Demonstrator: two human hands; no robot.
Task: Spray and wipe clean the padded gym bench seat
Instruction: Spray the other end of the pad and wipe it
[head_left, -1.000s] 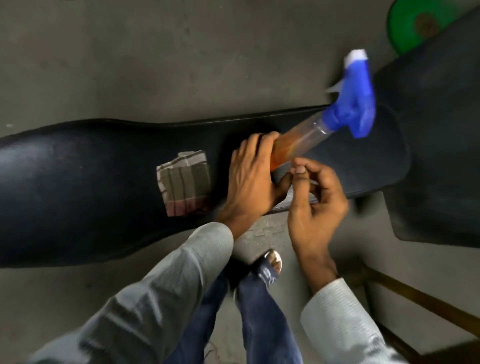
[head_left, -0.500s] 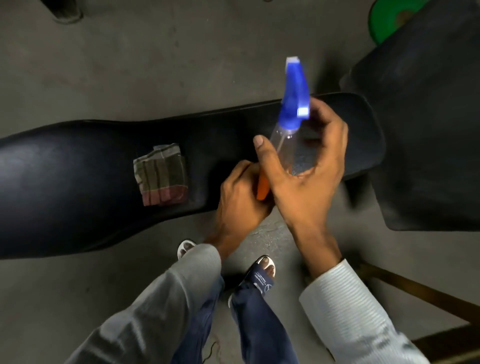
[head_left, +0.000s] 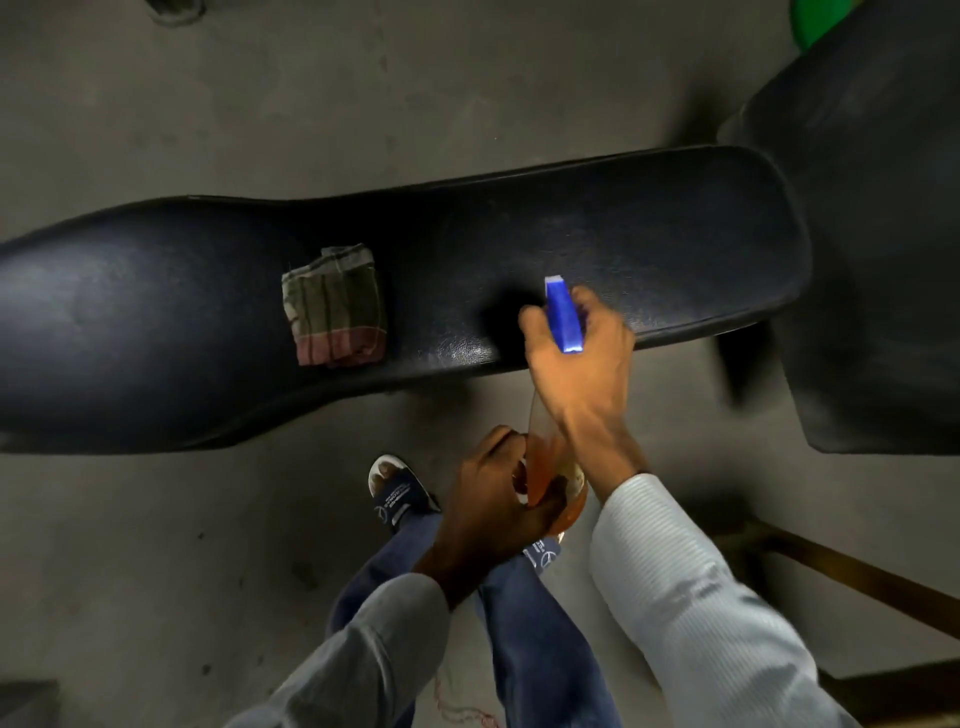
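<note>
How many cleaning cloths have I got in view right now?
1. A folded striped cloth lies on the black bench seat, to the left of the spray bottle that both hands hold. None shows elsewhere; the arms and legs could hide another on the floor.

Dim overhead lighting; soft glare on the glossy black padded vinyl bench seat (head_left: 623, 234); motion blur and wide-angle bowing toward frame edges.

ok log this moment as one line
phase: pre-spray | right hand: on spray bottle head | left hand: bottle base | cloth: folded on bench seat
</note>
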